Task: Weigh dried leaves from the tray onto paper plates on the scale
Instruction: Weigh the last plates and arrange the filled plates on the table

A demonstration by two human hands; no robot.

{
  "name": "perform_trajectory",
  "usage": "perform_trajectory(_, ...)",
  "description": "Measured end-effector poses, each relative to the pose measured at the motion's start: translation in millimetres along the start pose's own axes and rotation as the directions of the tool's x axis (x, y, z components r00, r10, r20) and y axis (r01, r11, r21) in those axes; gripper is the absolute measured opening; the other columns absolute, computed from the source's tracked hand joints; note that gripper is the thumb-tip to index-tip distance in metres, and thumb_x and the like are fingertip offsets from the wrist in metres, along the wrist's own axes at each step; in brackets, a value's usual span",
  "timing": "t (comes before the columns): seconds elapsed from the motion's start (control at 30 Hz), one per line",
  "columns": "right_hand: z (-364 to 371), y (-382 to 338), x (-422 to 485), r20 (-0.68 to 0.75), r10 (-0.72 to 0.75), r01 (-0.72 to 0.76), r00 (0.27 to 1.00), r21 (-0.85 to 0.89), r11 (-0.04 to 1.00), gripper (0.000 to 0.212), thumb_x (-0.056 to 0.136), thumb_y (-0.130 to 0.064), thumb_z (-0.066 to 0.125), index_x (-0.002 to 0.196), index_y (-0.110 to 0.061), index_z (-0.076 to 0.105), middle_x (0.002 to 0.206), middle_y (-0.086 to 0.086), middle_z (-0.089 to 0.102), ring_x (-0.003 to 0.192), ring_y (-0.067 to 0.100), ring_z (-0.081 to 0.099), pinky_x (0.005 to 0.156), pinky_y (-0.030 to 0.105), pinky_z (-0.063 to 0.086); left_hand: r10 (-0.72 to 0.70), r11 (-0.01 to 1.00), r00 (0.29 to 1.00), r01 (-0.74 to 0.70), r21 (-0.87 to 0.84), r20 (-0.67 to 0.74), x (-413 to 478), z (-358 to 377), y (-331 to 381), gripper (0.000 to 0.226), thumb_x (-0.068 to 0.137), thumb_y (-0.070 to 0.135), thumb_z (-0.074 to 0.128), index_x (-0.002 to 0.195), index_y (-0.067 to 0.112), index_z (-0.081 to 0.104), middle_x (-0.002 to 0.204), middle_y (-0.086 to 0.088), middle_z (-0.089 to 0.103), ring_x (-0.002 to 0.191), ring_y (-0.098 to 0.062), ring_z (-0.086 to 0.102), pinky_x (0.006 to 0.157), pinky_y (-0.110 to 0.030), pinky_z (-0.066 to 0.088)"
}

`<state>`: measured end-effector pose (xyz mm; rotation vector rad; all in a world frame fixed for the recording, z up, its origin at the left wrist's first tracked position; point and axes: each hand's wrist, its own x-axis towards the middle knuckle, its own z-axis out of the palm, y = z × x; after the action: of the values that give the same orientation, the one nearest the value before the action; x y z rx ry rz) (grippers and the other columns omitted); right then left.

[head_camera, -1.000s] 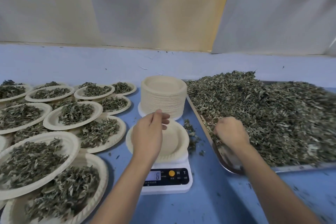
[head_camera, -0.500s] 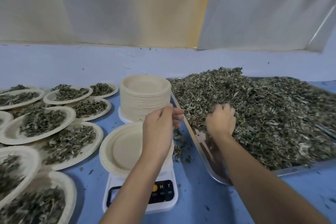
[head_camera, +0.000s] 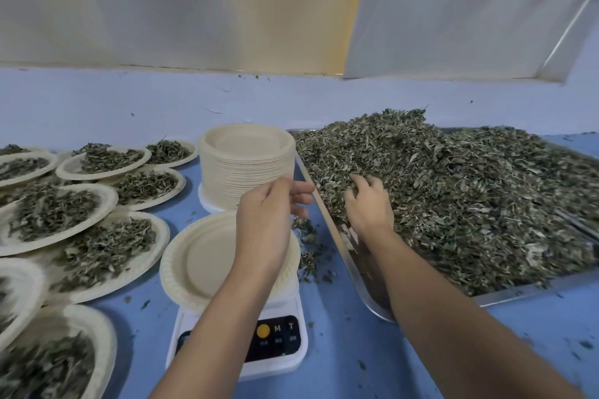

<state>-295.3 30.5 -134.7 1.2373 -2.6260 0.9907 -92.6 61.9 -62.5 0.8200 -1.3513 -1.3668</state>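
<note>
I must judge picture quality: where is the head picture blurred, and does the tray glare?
Head view: filled plates at lower left and leaves at far right are smeared; the centre plate is sharper; the tray rim shows only soft sheen.

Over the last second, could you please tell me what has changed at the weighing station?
The right hand moved from the near edge of the tray deeper into the dried leaves, where its fingers now curl into the pile. The left hand hovers over the paper plate on the scale, holding nothing, as before. That plate remains empty; the stack and filled plates are unmoved.
</note>
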Motion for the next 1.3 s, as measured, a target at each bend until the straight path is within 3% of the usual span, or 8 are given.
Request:
perform_trajectory(0.2,14,-6,4,0.278,-0.079,0.130,0.957,-0.171,0.977,0.054,0.097,-0.059,0.022,0.148,-0.045,0.013,0.161,0.001,-0.005,0.146,0.035,0.000,0.116,0.052,0.008,-0.003,1.000,1.000,0.002,-0.015,-0.028,1,-5,4,0.040,0.098,0.021,0.043,0.071,0.013,0.072,0.063,0.003,0.068,0.049,-0.005,0.055,0.047,-0.010,0.039)
perform_trajectory(0.37,16,-9,7,0.423,-0.118,0.227,0.898,-0.216,0.949,0.044,0.103,-0.044,0.022,0.146,-0.039,0.031,0.160,0.001,0.009,0.145,0.035,0.010,0.116,0.055,0.012,-0.004,1.000,0.999,0.003,-0.023,-0.045,3,-7,8,0.041,0.098,0.021,0.043,0.071,0.012,0.072,0.064,0.002,0.068,0.048,-0.005,0.055,0.046,-0.010,0.038)
perform_trajectory(0.67,6,-11,-6,0.304,-0.215,0.308,0.928,-0.300,0.903,0.028,0.096,-0.010,0.044,0.115,-0.010,0.064,0.112,0.016,0.062,0.103,0.034,0.058,0.081,0.036,0.046,0.001,1.000,0.999,-0.002,-0.031,-0.046,0,-10,16,0.039,0.097,0.019,0.042,0.075,0.008,0.072,0.066,-0.001,0.067,0.046,-0.004,0.052,0.046,-0.009,0.037)
perform_trajectory(0.77,-4,-10,-7,0.230,-0.175,0.207,0.957,-0.120,0.971,0.030,0.099,-0.016,0.046,0.123,-0.012,0.063,0.112,0.017,0.066,0.098,0.033,0.061,0.082,0.035,0.050,0.037,0.999,0.998,-0.037,0.003,-0.059,-1,-16,18,0.039,0.097,0.020,0.043,0.072,0.012,0.072,0.066,0.000,0.068,0.048,-0.004,0.053,0.047,-0.008,0.037)
perform_trajectory(0.9,-19,-14,-7,0.040,-0.063,0.052,0.997,0.240,0.969,0.028,0.098,-0.018,0.050,0.121,-0.011,0.064,0.101,0.011,0.070,0.053,0.007,0.046,0.043,0.014,0.037,0.052,0.999,0.995,-0.052,0.006,-0.086,-1,-25,24,0.038,0.098,0.021,0.043,0.077,0.009,0.072,0.064,0.002,0.067,0.048,-0.004,0.054,0.046,-0.008,0.037)
perform_trajectory(1.07,-38,-24,-17,0.038,0.189,-0.172,0.981,0.611,0.772,0.026,0.097,-0.020,0.053,0.119,-0.015,0.066,0.068,-0.006,0.061,0.045,0.010,0.045,0.038,0.015,0.038,0.047,0.999,0.992,-0.044,0.029,-0.121,-7,-34,28,0.038,0.096,0.023,0.043,0.073,0.015,0.073,0.063,0.005,0.068,0.051,-0.004,0.055,0.047,-0.011,0.038)
perform_trajectory(1.17,-49,-32,-25,0.103,0.286,-0.255,0.953,0.782,0.569,0.025,0.096,-0.020,0.055,0.118,-0.018,0.066,0.096,-0.011,0.063,0.101,0.028,0.063,0.089,0.041,0.051,0.038,0.999,0.992,-0.034,0.038,-0.118,-10,-37,28,0.038,0.096,0.022,0.043,0.074,0.015,0.073,0.064,0.004,0.069,0.051,-0.005,0.055,0.053,-0.016,0.038)
perform_trajectory(1.3,-63,-49,-34,0.242,0.254,-0.307,0.936,0.916,0.259,0.027,0.094,-0.017,0.058,0.121,-0.017,0.063,0.105,-0.009,0.069,0.083,0.000,0.058,0.078,0.019,0.045,0.032,0.999,0.992,-0.028,0.038,-0.125,-12,-41,31,0.038,0.096,0.022,0.042,0.074,0.014,0.072,0.063,0.004,0.068,0.050,-0.005,0.055,0.057,-0.023,0.037)
